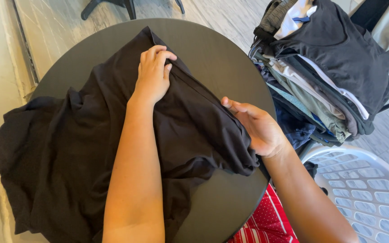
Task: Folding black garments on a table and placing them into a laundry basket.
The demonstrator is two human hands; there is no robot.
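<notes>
Black garment (pixel 68 148) pinched by left hand (pixel 153 74), right hand (pixel 257 128); clothes pile (pixel 325 67), white basket (pixel 365 189) beside.

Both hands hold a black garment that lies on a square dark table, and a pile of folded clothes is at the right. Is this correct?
Not quite: the head view shows the dark table is round, not square. The rest holds: left hand and right hand hold the black garment, with the pile of folded clothes at right.

Round dark table (pixel 221 54) bears a black garment (pixel 68 148).
</notes>
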